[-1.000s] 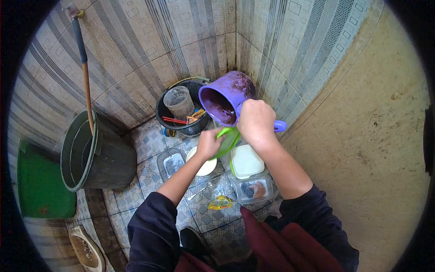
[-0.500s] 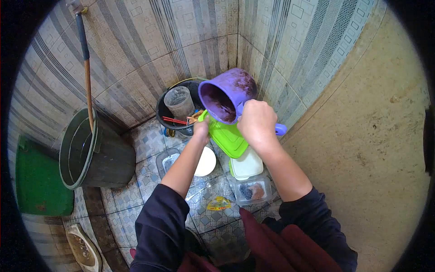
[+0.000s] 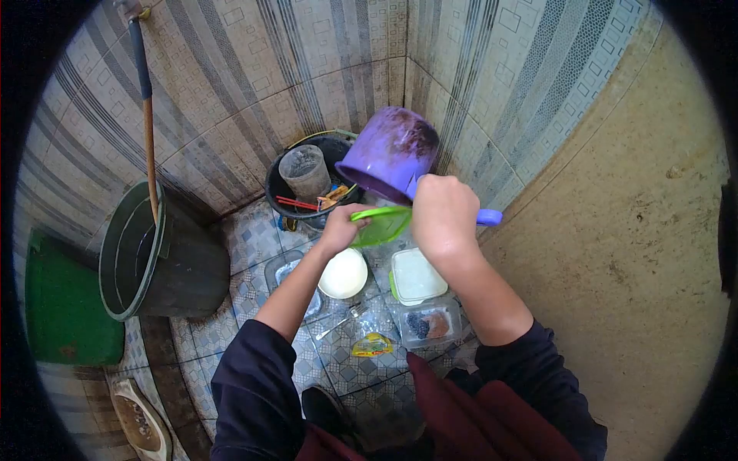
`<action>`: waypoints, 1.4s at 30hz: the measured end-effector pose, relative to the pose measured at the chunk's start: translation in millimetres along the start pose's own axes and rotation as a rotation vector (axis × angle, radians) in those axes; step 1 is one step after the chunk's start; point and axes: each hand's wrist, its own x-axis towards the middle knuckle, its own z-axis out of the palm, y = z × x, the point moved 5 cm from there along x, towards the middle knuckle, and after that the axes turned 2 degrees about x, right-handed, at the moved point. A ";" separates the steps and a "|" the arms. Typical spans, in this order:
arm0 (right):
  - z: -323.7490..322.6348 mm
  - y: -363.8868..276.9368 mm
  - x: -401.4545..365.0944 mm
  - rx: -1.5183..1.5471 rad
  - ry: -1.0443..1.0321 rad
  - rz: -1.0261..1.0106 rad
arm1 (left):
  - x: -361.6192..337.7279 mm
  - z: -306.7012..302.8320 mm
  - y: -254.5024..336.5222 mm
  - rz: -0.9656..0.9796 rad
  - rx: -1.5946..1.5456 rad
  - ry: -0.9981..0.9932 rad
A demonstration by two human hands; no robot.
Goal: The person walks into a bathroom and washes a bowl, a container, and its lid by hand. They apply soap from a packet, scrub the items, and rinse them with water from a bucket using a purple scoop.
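My right hand (image 3: 446, 219) grips the handle of a purple water dipper (image 3: 392, 150), which is tipped steeply with its mouth facing down and its outside stained dark. Just below that mouth, a bright green plastic lid (image 3: 384, 228) is pinched at its edge by my left hand (image 3: 340, 229). On the tiles beneath are a white bowl (image 3: 343, 273) and a green-sided container with a whitish top (image 3: 419, 275). Nearer me lie a clear container (image 3: 429, 324) with a dark scouring pad and something brownish inside, a fork (image 3: 337, 324) and a yellow packet (image 3: 372, 346).
A black basin (image 3: 274, 183) in the corner holds a cloudy plastic cup (image 3: 304, 170) and red sticks (image 3: 297, 203). To the left stand a large dark bucket (image 3: 188, 273) with a long-handled tool (image 3: 149, 138) and a green bin (image 3: 73, 307). Tiled walls close off the back.
The dipper has tipped further over, turning its mouth downward. My left hand has turned the green lid to a flatter angle and shifted slightly left, uncovering more of the white bowl and whitish-topped container.
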 end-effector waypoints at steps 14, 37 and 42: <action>-25.5 18.3 5.1 0.076 0.098 0.038 | -5.9 -36.0 5.5 -0.106 -0.518 0.208; 117.9 -471.9 0.4 0.310 0.030 -1.133 | -336.4 -198.8 14.8 0.179 0.467 0.580; 174.1 -550.0 -43.0 -0.106 -0.312 -1.216 | -350.5 -210.6 -15.2 0.170 0.439 0.607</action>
